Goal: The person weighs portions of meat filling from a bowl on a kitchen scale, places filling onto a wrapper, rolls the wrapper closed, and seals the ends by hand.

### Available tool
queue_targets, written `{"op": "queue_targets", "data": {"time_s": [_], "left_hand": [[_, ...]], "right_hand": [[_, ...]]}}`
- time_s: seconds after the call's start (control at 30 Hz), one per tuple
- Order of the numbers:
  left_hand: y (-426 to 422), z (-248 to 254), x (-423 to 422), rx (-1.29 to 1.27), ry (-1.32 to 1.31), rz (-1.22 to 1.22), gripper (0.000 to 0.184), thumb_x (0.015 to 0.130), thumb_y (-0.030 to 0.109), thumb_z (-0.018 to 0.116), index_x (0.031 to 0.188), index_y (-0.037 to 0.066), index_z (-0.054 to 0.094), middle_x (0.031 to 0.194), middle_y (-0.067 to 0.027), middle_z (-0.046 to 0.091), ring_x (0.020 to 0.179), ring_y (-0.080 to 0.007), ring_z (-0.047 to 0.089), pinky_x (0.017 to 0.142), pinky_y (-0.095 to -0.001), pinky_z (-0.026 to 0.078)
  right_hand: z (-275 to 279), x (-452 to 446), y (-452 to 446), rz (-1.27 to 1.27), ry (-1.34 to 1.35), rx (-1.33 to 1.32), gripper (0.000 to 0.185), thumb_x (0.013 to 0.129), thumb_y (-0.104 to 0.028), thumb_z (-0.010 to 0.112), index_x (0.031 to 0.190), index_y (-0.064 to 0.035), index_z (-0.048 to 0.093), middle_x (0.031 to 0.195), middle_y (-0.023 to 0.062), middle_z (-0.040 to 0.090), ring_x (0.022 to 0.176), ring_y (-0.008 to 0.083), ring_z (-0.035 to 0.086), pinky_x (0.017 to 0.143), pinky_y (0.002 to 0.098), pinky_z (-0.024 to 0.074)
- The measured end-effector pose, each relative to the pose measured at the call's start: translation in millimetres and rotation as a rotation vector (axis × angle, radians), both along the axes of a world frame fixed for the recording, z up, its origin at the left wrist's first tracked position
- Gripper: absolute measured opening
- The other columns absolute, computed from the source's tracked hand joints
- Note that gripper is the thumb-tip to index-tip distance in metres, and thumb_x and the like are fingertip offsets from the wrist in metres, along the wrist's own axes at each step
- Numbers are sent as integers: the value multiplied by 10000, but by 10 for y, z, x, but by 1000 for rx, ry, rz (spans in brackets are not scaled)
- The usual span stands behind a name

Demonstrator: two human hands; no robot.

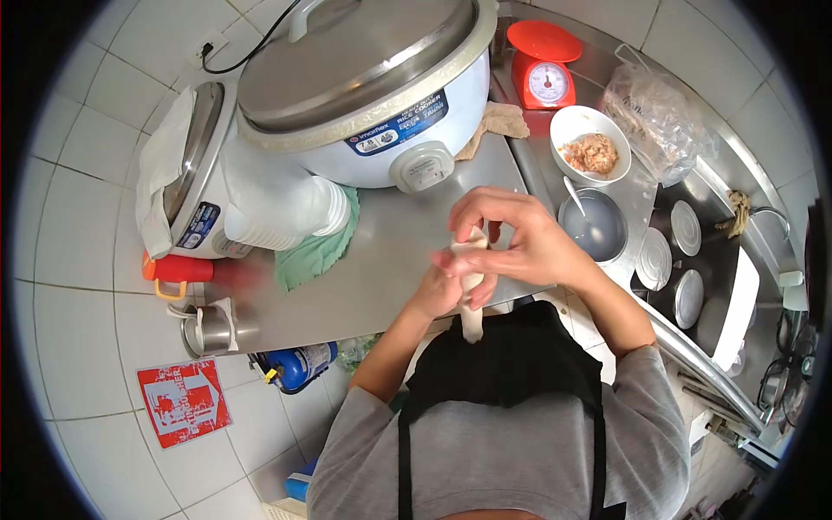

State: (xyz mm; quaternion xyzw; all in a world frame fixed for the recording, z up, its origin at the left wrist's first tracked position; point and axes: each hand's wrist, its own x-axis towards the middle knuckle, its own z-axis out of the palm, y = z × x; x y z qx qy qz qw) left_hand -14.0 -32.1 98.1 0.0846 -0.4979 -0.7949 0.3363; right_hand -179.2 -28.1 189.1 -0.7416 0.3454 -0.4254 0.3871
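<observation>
The left hand (440, 291) and right hand (513, 240) both grasp a pale dough-like strip (471, 321), near the view's centre; its free end points to 6 o'clock — beyond the steel counter (373, 277), towards the black apron (507, 366). Too strong pinching could tear it; a loosened hold could drop it.

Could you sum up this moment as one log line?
left hand: holding pale strip | right hand: holding pale strip | white bowl: minced food inside | spoon: in metal bowl
</observation>
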Motion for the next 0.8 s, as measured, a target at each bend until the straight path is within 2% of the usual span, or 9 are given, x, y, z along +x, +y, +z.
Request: {"op": "queue_targets", "data": {"time_s": [0.1,0.2,0.3,0.33,0.4,0.53,0.67,0.77,0.8], "left_hand": [[-22,50,-52,-212,-225,306,776,744,748,342,973,20,480,606,-19,474,497,-87,454,459,-226,376],[-39,92,-67,-122,-188,520,716,741,714,438,946,29,472,684,-20,487,536,-94,477,486,-246,403],[-131,173,-121,-240,36,643,617,787,653,477,932,54,441,665,-21,449,580,-133,480,574,-276,430],[-152,208,-92,-207,-2,693,468,819,460,636,953,63,427,699,-26,449,649,-154,490,631,-298,448],[-209,224,23,-140,-74,792,380,838,331,645,993,57,433,712,-28,443,682,-161,491,666,-318,452],[-369,130,358,-56,74,961,340,821,186,675,1063,39,486,842,-94,555,835,-198,576,764,-357,473],[-450,55,835,-846,-778,980,559,749,196,734,1219,30,478,1130,-140,590,1077,-277,550,979,-403,374],[-359,-101,448,-491,-844,482,591,722,215,759,1215,22,494,1124,-114,590,1058,-288,551,972,-398,375],[-300,-189,258,-666,-863,604,530,729,194,756,1170,21,518,1076,-100,603,1009,-271,569,920,-381,412]], "right_hand": [[-42,21,0,-195,189,-115,212,774,-226,717,886,-60,649,896,39,607,700,136,540,584,287,440],[-185,74,-23,-151,-363,163,259,775,-242,718,942,-65,629,912,39,607,716,142,545,585,297,435],[-771,141,65,-101,-251,146,316,788,-250,704,1016,-56,603,923,49,613,741,160,562,598,306,436],[-937,164,78,-72,-214,182,333,791,-254,700,1036,-55,596,921,54,615,745,168,567,603,310,436],[-1027,223,96,10,-163,384,360,793,-265,694,1065,-57,587,902,71,621,741,189,574,614,323,437],[-491,-96,-58,11,466,305,288,768,-227,692,992,-67,606,773,104,627,699,246,619,652,328,467],[-171,67,-191,-91,928,-50,193,714,-151,670,887,-75,631,814,89,644,781,267,637,704,363,475],[41,457,-150,-10,1238,-266,153,715,-140,667,860,-95,647,816,79,639,798,279,625,789,374,452],[118,443,-110,-80,1207,-391,146,716,-138,667,855,-97,650,820,75,641,804,273,623,810,375,440]]}}
